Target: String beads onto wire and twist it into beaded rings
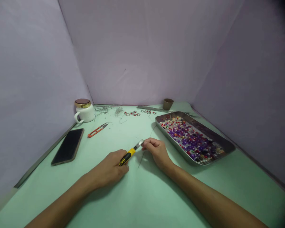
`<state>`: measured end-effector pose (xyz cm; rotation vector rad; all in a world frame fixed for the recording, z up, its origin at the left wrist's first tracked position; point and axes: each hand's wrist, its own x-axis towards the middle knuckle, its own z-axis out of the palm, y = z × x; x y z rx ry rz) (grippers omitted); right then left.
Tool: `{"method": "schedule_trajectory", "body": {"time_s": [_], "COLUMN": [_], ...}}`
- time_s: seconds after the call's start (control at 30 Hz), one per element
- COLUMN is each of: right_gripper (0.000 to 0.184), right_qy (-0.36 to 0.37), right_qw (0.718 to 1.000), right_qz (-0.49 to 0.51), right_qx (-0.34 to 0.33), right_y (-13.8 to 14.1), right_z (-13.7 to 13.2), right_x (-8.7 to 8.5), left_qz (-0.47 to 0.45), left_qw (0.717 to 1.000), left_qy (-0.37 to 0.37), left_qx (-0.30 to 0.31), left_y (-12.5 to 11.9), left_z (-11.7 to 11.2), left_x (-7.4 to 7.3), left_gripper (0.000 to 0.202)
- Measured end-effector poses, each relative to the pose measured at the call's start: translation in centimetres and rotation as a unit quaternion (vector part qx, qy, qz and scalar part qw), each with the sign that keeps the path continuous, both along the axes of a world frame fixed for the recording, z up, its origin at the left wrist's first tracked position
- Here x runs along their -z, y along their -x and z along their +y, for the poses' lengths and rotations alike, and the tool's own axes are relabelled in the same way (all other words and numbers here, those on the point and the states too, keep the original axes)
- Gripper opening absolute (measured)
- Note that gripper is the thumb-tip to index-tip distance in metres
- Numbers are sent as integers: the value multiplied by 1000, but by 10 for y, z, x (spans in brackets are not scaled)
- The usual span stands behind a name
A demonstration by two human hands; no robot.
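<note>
One pale green table [142,202] fills the view, boxed in by plain lilac walls [142,47] on three sides. Taking the middle of the table as the clock's centre, a long steel tray [224,144] lies at two o'clock, heaped with small beads [190,139] in purple, red and pearl white. A dark phone [67,146] rests face up at nine o'clock, near the left edge. A white mug [85,112] with a gold lid stands at eleven o'clock in the far left corner. The person's left hand [111,169] lies on the table at six o'clock, closed around the yellow and black handle of a small pair of pliers [130,153], whose metal tip points toward one o'clock. The right hand [156,152] sits just beside it at five o'clock, thumb and fingertips pinched on a thin wire [141,161]; the tip of the pliers comes right up to those fingertips, and the wire runs down onto the table between the two hands. Orange thread snips [97,130] lie at ten o'clock, between the phone and the mug. A small brown cup [167,103] stands at one o'clock by the back wall. Little beaded rings [132,113] and loose scraps of wire [103,109] are scattered at twelve o'clock
</note>
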<state>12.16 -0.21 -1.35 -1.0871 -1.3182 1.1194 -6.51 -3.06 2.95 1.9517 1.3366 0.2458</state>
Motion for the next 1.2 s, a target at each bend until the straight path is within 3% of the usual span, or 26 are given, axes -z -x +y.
{"method": "schedule_trajectory", "body": {"time_s": [0.3,0.7,1.2], "right_gripper": [19,30,26], "right_qy": [-18,80,23], "right_qw": [999,969,990], "right_qz": [23,200,85], "right_qx": [-36,-121,-108], "right_y": [0,-2,-2], "right_z": [0,8,6], "right_x": [4,13,15], "left_qz": [12,-4,4], "left_qw": [999,1000,1000], "left_qy": [-30,-30,-12], "left_qx": [4,-3,0], "left_y": [0,3,1], "left_z": [0,3,1], "left_x": [5,3,0], "left_gripper": [4,8,7]}}
